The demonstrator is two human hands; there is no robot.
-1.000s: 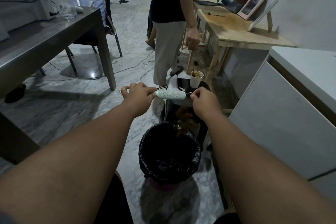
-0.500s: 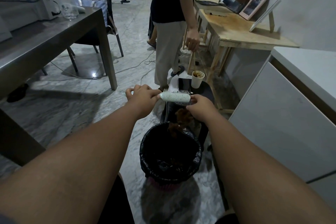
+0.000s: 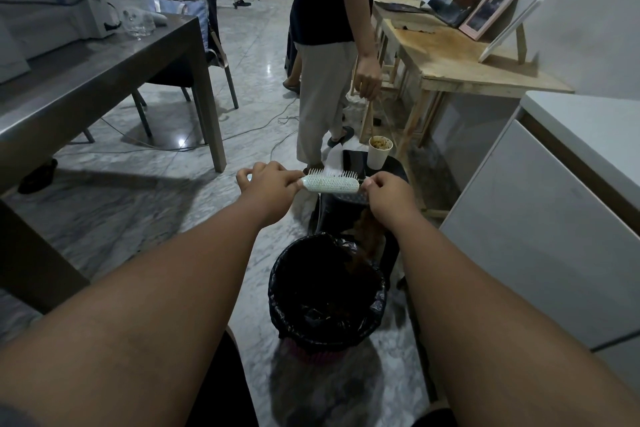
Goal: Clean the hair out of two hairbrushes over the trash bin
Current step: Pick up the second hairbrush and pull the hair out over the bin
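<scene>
A white hairbrush lies level between my hands, bristles pointing up and away. My left hand is closed around its handle. My right hand pinches at the brush's far end, and a clump of brown hair hangs below that hand. Under the hair stands a trash bin lined with a black bag, on the floor between my forearms. I cannot see a second hairbrush.
A low black stool behind the bin carries a paper cup and a dark phone. A person stands beyond it by a wooden table. A grey table is left, a white cabinet right.
Both hands with the brush rose slightly and shifted right. The brown hair now hangs lower under my right hand, toward the bin's rim.
</scene>
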